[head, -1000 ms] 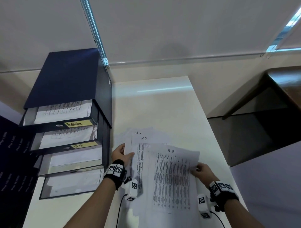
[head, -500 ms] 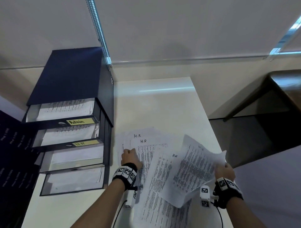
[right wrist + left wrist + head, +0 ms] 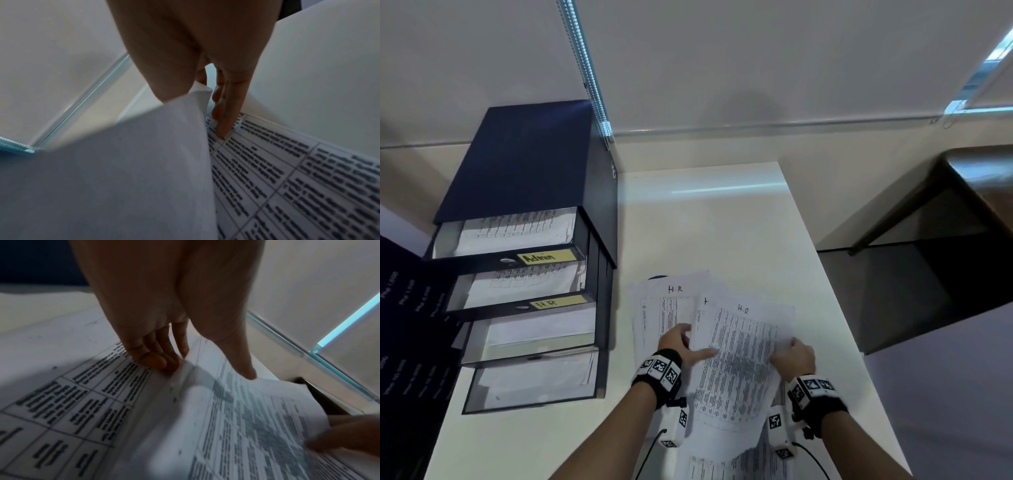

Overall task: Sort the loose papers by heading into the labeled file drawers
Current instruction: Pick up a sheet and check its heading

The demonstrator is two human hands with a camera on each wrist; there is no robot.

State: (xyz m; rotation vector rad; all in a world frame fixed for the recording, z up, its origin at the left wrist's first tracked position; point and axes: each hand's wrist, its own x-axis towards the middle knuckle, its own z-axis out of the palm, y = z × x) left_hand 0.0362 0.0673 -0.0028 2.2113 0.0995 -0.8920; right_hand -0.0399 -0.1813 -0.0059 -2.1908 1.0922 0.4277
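White papers (image 3: pixel 688 308) lie fanned on your table (image 3: pixel 722 222), just right of the dark blue cabinet (image 3: pixel 524 161), and several show a handwritten "H.R" heading. The head view gives you the layout: four drawers pulled out in steps, the top one tagged Admin (image 3: pixel 548 257), the second H.R (image 3: pixel 558 303), the two below without readable tags, each with sheets inside.

Your left hand (image 3: pixel 681 346) sits on the pile's left part. From above, its thumb stretches right onto the top sheet (image 3: pixel 739 359). The left wrist view adds what the head camera misses: the fingers (image 3: pixel 156 358) are straight and pressed together, tips down at the sheet's raised edge, and the thumb tip rests on the printed face, so that hand pins paper rather than closing on it.

Your right hand (image 3: pixel 794 356) is at the sheet's right edge. From above it looks merely laid there. The right wrist view shows the sheet's blank underside (image 3: pixel 123 170) curling up, its corner tucked between thumb and fingers, so you appear to be pinching it, though the contact itself is partly hidden. One finger (image 3: pixel 226 116) of that hand reaches down to touch the printed page beneath.

The sheet bows upward between your hands, above the other papers.
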